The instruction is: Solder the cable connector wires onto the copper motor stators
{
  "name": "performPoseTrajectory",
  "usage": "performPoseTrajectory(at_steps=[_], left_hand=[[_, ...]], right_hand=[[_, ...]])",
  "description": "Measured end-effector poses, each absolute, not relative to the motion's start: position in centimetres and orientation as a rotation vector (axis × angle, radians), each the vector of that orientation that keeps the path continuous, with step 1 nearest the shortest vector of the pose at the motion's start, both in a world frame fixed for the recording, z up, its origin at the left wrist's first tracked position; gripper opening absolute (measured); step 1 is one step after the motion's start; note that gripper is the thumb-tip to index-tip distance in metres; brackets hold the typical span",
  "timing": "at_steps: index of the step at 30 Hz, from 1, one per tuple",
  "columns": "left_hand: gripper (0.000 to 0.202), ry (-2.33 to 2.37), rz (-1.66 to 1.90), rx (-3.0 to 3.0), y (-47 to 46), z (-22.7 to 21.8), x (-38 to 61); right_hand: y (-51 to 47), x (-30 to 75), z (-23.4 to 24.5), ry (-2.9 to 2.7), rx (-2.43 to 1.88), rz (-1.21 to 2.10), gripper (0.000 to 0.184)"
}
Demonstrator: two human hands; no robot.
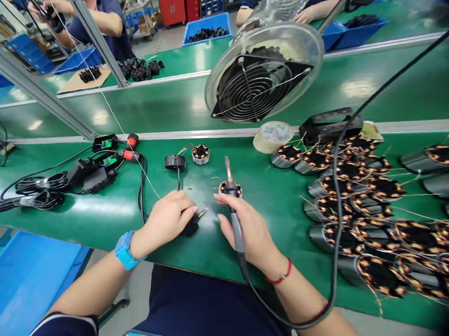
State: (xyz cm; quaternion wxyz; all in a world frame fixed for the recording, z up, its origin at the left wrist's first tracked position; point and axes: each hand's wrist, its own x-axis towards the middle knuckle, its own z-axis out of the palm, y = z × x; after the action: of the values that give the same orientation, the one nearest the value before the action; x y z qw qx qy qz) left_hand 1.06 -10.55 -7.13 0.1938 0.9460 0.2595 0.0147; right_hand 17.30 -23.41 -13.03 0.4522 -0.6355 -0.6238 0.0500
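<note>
My left hand point(170, 216) is closed over a small black part point(190, 227), mostly hidden under the fingers, from which short stripped wires point(202, 213) stick out to the right. A thin pale wire point(112, 111) runs down from above to the back of this hand. In my right hand point(252, 229) lies a soldering iron point(236, 227), its tip pointing away from me. Below its metal shaft sits a small copper-wound stator point(225, 188), partly covered. Farther back stand another small stator point(200, 154) and a round black housing point(175, 163) with a cable and coloured wires.
Larger stators point(334, 210) crowd the right side of the green bench. Black cable coils point(41, 190) and opened black boxes point(97, 172) lie at left. A fan in a clear hood point(256, 86) hangs ahead. The iron's cord point(337, 207) loops across the right. Other people work opposite.
</note>
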Motion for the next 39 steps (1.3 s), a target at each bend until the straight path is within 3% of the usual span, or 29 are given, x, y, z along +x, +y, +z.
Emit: performPoseTrajectory(at_steps=[6,19,26,39], left_hand=[[0.031,0.836,0.353,2.194,-9.3,-8.8,-1.1],[0.027,0.623,0.265,2.167,-7.8,-8.6,-2.5],[0.026,0.448,0.281,2.247,-7.7,-8.0,-2.3],[0.028,0.404,0.182,2.472,-8.2,-7.3,-0.3]], right_hand=[[-21.9,15.6,-13.3,-1.730,-1.672,0.065,0.043],[-22.3,16.0,-13.8,-1.809,-1.732,0.236,0.043],[-22.4,15.2,-12.3,-1.305,-1.520,0.530,0.039],[-22.2,14.4,-12.6,-1.151,-1.349,0.553,0.048]])
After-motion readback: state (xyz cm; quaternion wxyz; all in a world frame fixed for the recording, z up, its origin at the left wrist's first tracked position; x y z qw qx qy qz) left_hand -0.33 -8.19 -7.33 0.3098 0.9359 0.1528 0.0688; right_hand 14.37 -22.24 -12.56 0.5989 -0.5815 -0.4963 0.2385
